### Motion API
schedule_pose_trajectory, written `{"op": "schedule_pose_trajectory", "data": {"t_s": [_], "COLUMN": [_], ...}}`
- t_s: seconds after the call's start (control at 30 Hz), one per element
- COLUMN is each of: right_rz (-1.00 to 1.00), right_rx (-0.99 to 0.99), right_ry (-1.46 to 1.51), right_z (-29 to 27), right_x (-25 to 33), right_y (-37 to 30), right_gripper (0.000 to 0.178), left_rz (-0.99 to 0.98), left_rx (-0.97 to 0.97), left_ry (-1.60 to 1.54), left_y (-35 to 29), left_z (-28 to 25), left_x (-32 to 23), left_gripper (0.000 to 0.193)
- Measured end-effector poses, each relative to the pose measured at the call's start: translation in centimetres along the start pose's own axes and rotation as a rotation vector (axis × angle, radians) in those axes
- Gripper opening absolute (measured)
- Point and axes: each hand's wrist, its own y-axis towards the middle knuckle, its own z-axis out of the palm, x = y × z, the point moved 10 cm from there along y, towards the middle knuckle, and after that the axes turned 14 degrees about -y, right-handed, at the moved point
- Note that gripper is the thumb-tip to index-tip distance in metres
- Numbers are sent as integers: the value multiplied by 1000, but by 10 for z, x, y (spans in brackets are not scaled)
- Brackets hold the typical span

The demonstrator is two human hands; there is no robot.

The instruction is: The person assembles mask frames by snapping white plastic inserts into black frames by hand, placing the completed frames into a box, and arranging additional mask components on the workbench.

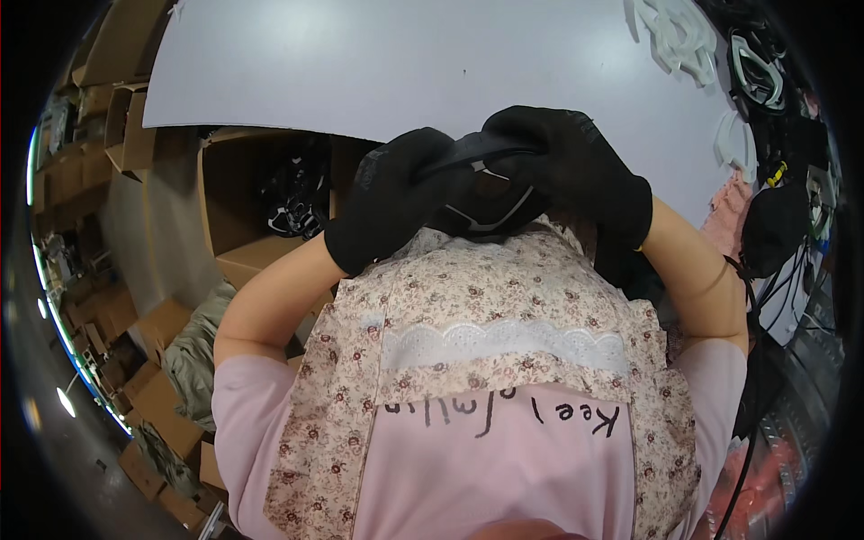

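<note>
Pale grey table top [378,63] fills the upper part of the view, its near edge curving across above the hands. At its far right corner lie white plastic hangers [677,34]; further right along that edge, dark hangers and cords in a heap [765,76], details too small to tell.

Both hands wear black knit gloves and are raised close to the camera, over the near edge of the table. Left hand [396,202] — fingers curled closed around the left end of a black plastic hanger [477,148]. Right hand [571,162] — fingers bent over and closed on the right part of the same hanger, thumb side toward the left hand. The two hands almost touch at the hanger's middle. The hanger's lower bar shows below the palms, just above the top of a floral garment.

Floral garment [504,288]: cream cloth with small brown-red flowers and a white lace band [504,342] across it, hanging down from beneath the hanger toward the lower edge of the view. It overlies a pink shirt [504,459] with dark handwriting on it.

Below the table's left edge — an open cardboard box [270,207] holding dark hangers. More cardboard boxes [157,396] are stacked along the floor at left, with a grey-green cloth bundle [193,346] among them.
</note>
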Motion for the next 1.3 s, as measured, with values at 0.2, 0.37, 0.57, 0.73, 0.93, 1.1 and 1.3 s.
{"op": "schedule_pose_trajectory", "data": {"t_s": [0.2, 0.37, 0.57, 0.73, 0.93, 1.1, 1.3], "right_rz": [63, -24, 240, 114, 143, 178, -37], "right_rx": [-85, -187, -338, -281, -3, 90, -166], "right_ry": [-125, 90, 363, 121, 297, 221, -79], "right_z": [5, -10, -2, -19, 3, 21, 11], "right_x": [-12, -2, -41, -38, -22, -26, -24], "right_y": [1, 13, -11, -5, -5, -5, -5], "right_gripper": [33, 50, 49, 37, 32, 33, 39], "left_rz": [133, -91, -60, 167, -76, -101, -326], "left_rx": [-67, -113, -234, -246, 144, 211, 305], "left_ry": [89, -203, -581, -360, -96, -137, -242], "left_y": [-2, 7, 1, 11, 34, 25, 9], "left_z": [-1, -7, -14, -27, -9, 9, -2], "left_x": [-2, 13, 24, 4, -23, 9, 27], "left_gripper": [27, 20, 42, 48, 43, 38, 39]}}
